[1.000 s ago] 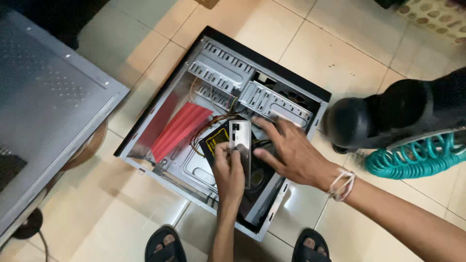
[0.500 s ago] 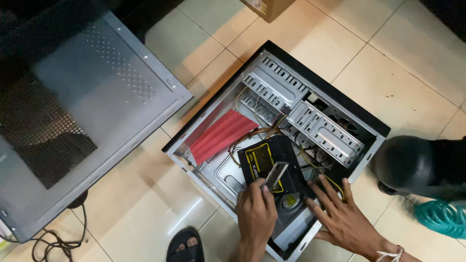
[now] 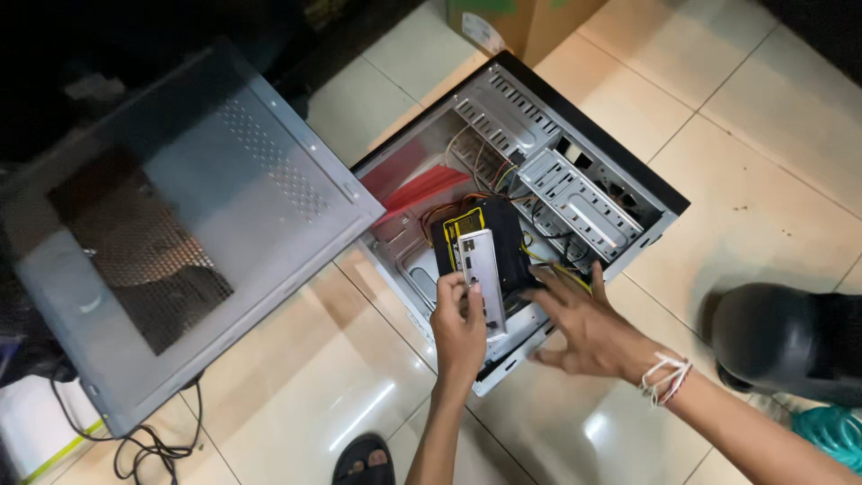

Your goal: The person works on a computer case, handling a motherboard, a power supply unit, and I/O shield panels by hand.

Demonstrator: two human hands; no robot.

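Note:
An open metal computer case [image 3: 620,157] lies on its side on the tiled floor. My left hand [image 3: 458,328] grips a narrow silver metal plate [image 3: 480,274] by its lower end and holds it upright over the case's near edge. Behind the plate sits a black power supply [image 3: 512,242] with a yellow label, inside the case. My right hand [image 3: 584,328] hovers with spread fingers at the case's near edge, fingertips by the yellow and black wires [image 3: 561,265]. A red flat cable [image 3: 417,189] lies deeper in the case.
The grey perforated side panel [image 3: 180,242] lies to the left, overlapping the case. A black rounded device [image 3: 786,341] and a teal coiled hose [image 3: 831,431] are at the right. A cardboard box [image 3: 521,22] stands beyond the case. My sandalled foot [image 3: 364,458] is at the bottom, black cables [image 3: 148,440] lower left.
The view has swung left and down, so the case sits further right. My left hand has lifted the silver plate higher off the power supply; my right hand has drawn back to the case edge.

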